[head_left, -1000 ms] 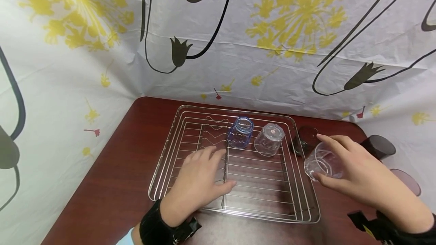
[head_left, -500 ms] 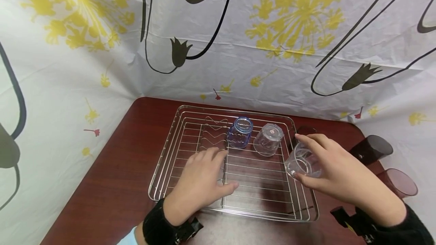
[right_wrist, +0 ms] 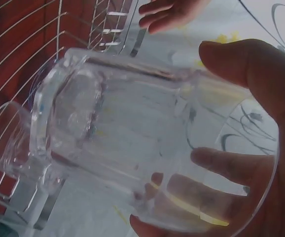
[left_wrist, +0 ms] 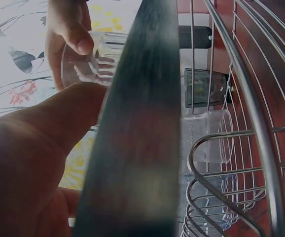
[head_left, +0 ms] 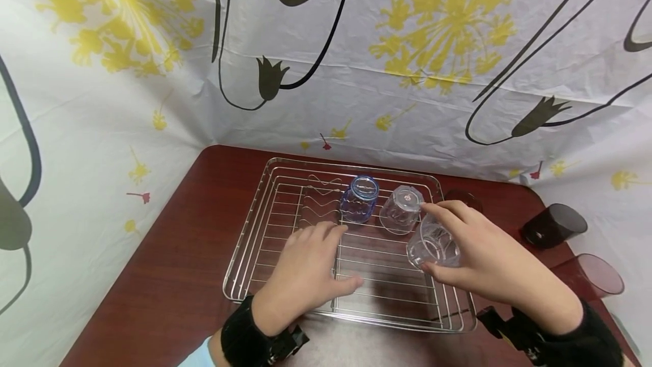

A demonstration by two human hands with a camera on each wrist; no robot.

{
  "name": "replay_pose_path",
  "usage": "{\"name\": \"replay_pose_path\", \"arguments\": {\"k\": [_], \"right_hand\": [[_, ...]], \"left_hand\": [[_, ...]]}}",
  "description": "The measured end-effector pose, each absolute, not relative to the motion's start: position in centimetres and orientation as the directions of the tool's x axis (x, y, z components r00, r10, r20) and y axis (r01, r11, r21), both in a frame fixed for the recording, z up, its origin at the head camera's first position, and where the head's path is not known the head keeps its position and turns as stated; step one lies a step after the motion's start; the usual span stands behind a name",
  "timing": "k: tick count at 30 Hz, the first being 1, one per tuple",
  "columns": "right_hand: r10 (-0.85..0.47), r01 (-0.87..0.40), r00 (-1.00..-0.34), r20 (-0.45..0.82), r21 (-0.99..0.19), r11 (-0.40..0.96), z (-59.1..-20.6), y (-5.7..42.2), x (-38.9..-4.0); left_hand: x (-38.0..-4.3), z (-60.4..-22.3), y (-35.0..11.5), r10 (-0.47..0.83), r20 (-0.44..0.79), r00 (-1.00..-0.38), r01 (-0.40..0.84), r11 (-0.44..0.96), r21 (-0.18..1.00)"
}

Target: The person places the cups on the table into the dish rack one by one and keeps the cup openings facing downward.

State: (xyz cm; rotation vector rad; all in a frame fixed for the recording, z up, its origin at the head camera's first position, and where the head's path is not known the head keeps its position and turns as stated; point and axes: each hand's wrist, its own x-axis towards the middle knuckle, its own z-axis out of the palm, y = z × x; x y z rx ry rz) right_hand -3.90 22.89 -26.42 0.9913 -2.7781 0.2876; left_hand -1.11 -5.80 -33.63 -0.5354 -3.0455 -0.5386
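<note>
My right hand grips a clear drinking glass above the right part of a wire rack. In the right wrist view the glass has its thick faceted base pointing away from the palm, with thumb and fingers around its rim end. Over the rack's middle my left hand hovers with fingers spread and nothing in it. Farther back on the rack a blue glass and another clear glass stand upside down, side by side.
Right of the rack stand a black glass and a pink glass. Another dark glass is partly hidden behind my right hand. A wavy wire divider runs along the rack. Flower-printed sheeting borders the brown table.
My right hand has carried the clear glass leftward from beside the rack to over it. My left hand has shifted slightly to the right. The two upside-down glasses have stayed put.
</note>
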Motion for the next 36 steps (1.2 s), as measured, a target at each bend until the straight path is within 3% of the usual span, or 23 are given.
{"name": "replay_pose_path", "arguments": {"k": [36], "right_hand": [[-0.673, -0.697, -0.717, 0.181, -0.139, 0.704, -26.7, 18.8, -3.4]], "left_hand": [[-1.4, -33.6, -4.3, 0.360, 0.080, -0.929, 0.366, 0.871, 0.327]]}}
